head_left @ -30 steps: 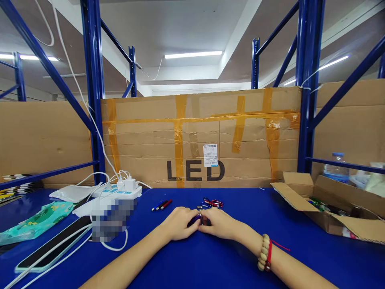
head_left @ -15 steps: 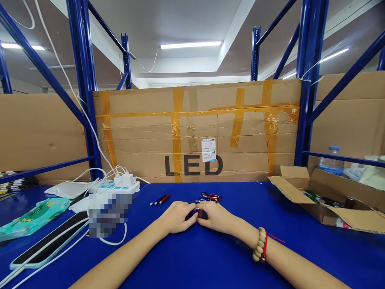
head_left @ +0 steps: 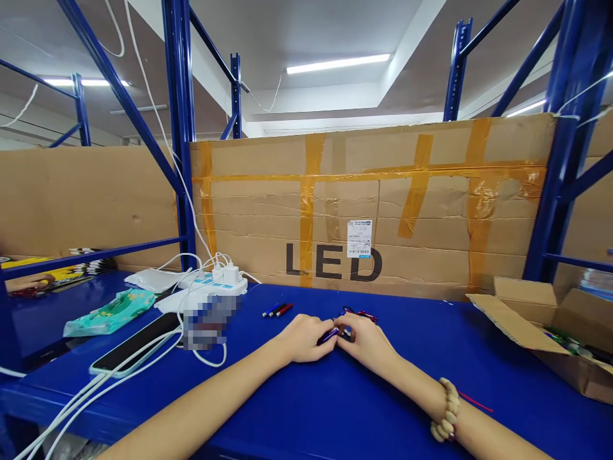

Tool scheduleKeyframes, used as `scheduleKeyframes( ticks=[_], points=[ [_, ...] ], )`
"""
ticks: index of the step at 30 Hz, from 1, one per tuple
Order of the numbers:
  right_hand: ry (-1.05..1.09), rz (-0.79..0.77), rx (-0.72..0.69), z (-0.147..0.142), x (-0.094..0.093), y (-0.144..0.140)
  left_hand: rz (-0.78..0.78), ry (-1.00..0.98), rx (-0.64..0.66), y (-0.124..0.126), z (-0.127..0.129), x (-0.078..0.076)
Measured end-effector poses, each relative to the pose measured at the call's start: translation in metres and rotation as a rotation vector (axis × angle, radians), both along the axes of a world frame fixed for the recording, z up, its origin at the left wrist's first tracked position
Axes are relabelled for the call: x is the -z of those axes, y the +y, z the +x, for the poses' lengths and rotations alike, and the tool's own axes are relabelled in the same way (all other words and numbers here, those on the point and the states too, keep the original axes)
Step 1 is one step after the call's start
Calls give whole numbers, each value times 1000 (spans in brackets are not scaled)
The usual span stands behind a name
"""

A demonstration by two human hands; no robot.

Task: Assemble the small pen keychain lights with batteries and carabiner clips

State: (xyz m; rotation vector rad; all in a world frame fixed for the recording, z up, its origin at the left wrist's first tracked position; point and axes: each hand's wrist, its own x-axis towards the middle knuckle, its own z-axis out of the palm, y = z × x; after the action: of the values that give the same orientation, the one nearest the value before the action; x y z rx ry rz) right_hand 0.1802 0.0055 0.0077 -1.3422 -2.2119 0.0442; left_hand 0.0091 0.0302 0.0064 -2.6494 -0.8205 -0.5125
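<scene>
A small purple tube with a shiny silver end (head_left: 327, 336) sits in my left hand (head_left: 304, 338), whose thumb and fingers are closed around it. Against its silver end, my right hand (head_left: 364, 333) is closed in a pinch, and a small part in those fingers is too hidden to name. Just behind my right hand lies a cluster of red and dark metal clips (head_left: 366, 315), partly covered by the hand. Left of my hands, three slim tubes in blue, black and red (head_left: 276, 310) rest side by side on the blue table (head_left: 287, 409).
At right stands an open cardboard box (head_left: 541, 364) with small items inside. On the left are a white power strip (head_left: 211, 285) with cables, a phone (head_left: 136, 345) and a green packet (head_left: 112, 311). Another person's hand (head_left: 31, 282) shows far left. A large cardboard sheet (head_left: 268, 217) closes the back.
The camera has turned right-to-left, so the scene sits further right. My hands stay together around the purple tube, and a little more of its silver end shows.
</scene>
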Motion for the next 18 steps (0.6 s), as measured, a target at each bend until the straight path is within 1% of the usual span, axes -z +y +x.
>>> scheduleKeyframes(
  ticks=[5,11,13,18],
  points=[
    [-9,0,-13,1,0,0,9,0,-21,-1,0,1],
    [38,52,-79,2,0,2,29,1,-36,-3,0,-1],
    [49,68,-70,3,0,3,42,6,-48,-2,-1,-1],
    [76,103,8,3,0,1,52,-2,-57,-2,0,0]
  ],
)
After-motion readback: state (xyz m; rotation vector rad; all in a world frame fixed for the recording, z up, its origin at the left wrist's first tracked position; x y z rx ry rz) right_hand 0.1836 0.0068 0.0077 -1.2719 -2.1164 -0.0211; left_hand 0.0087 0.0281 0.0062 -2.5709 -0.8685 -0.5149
